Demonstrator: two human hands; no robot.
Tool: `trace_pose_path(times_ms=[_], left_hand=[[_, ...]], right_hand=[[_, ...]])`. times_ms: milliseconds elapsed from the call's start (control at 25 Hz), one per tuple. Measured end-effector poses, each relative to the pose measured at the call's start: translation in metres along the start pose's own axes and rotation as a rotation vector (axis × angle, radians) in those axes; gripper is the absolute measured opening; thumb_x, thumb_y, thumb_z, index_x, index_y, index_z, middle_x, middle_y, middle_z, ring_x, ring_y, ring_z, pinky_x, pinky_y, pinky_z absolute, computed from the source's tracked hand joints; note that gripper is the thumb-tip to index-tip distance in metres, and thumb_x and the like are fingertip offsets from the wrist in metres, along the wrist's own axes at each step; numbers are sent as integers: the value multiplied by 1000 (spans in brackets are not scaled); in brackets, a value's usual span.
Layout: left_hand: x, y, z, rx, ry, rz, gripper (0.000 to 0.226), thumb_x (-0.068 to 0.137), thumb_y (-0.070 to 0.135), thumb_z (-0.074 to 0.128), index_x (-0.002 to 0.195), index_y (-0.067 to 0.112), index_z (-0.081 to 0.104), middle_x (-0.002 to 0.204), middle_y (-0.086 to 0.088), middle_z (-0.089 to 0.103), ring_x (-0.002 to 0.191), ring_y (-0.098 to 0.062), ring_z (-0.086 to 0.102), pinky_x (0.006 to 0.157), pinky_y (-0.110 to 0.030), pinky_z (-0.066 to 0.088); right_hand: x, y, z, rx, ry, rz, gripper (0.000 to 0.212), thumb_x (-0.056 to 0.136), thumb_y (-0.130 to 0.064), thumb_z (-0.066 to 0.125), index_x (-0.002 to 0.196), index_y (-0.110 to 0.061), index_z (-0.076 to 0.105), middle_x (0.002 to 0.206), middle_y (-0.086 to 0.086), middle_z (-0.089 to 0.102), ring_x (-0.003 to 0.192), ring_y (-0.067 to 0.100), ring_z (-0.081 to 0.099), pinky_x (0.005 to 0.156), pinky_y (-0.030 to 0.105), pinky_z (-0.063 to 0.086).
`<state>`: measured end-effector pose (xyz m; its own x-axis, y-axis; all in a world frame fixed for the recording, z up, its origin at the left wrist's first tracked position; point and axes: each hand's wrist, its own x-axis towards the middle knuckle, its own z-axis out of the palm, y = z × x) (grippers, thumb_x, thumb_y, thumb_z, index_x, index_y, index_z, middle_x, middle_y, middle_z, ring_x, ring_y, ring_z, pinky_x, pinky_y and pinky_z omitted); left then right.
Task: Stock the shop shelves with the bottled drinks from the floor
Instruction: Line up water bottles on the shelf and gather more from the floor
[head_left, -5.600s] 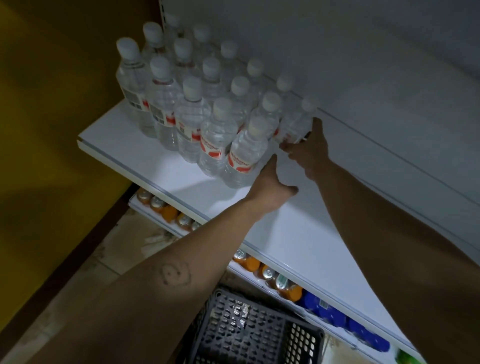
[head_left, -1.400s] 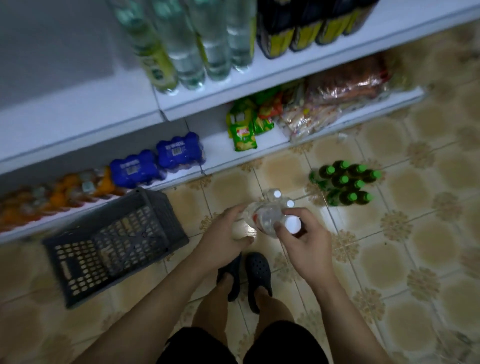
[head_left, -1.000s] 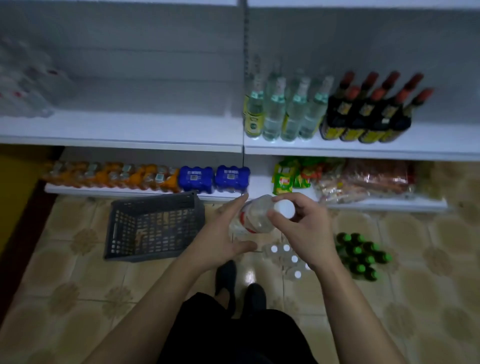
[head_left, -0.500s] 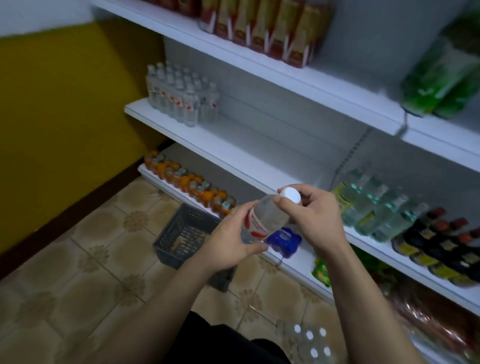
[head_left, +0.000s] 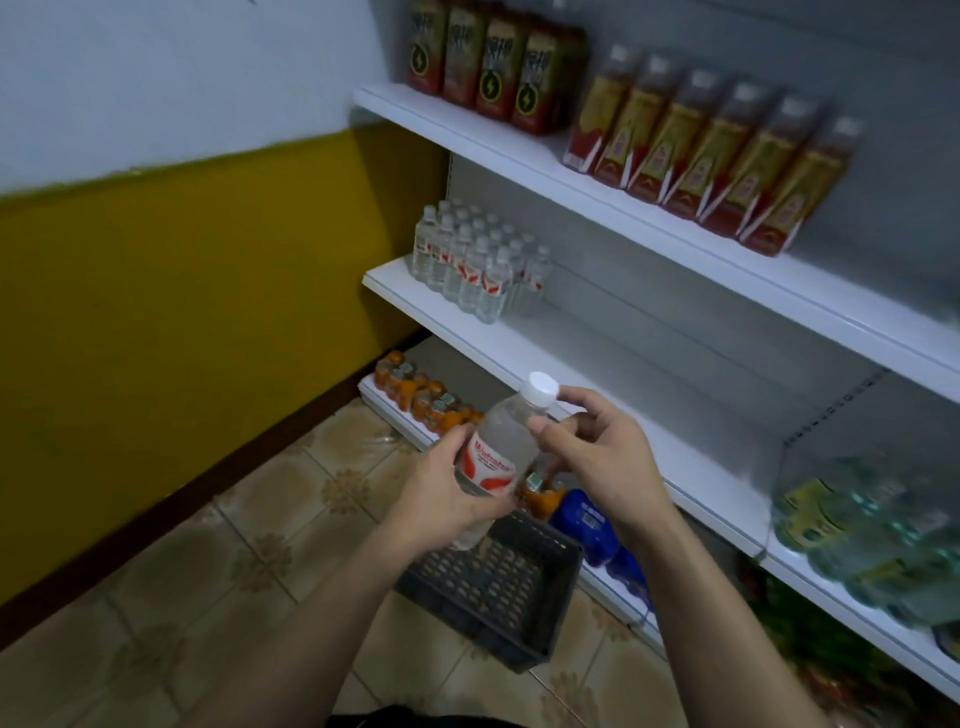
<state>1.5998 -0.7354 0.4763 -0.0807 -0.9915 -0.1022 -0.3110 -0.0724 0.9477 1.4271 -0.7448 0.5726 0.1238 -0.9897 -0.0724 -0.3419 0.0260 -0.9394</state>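
— Dim, flat indoor light, brightest on the white shelves (head_left: 649, 364), murky down by the floor (head_left: 182, 597).
— Heavy smear over the green-labelled bottles (head_left: 862, 525) at right; wide-angle bowing along the edges; crisp enough mid-frame.

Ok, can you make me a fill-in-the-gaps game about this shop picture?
1. The left hand and the right hand hold one bottle with a ____ cap.
2. The basket stands on the ____.
3. The wall is white above and ____ below.

Missing words: white; floor; yellow.
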Motion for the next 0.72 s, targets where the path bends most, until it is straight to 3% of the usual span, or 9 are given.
trace_pose_path(times_ms=[120,280,360,520,720], left_hand=[[8,-8,-17,-86,47,-53,65,62,38,88,118,40,54,108,17,67,100,-2,64,88,-31,55],[19,-11,-26,-124,81,-70,63,63,38,87,116,44,53,106,19,66,98,0,63,80,-23,53],[33,-8,-26,-111,61,-71,64,64,34,87,117,45,52,108,19,66,99,1,64,82,-25,53],[76,-5,-20,-66,41,-59,68,60,42,87,118,43,52,110,17,67,103,-4,65,89,-34,56],[124,1,-2,13,55,-17,67,60,46,85,118,37,53,108,14,66,100,-8,66,82,-25,58]], right_hand=[[13,14,18,-117,-79,70,55,85,-35,71,134,-27,48,98,-6,67,88,7,66,77,26,58],[40,21,32,-194,-221,98,81,69,-59,70,139,-28,44,120,-17,59,104,2,61,86,25,55],[57,23,37,-190,-232,69,84,65,-63,69,138,-28,45,121,-18,60,106,1,60,85,22,53],[94,35,28,-149,-182,31,80,65,-65,68,135,-30,49,117,-22,61,101,-4,61,70,11,49],[137,59,1,-77,-161,74,73,71,-59,72,134,-30,48,114,-22,58,102,-2,59,80,16,51]])
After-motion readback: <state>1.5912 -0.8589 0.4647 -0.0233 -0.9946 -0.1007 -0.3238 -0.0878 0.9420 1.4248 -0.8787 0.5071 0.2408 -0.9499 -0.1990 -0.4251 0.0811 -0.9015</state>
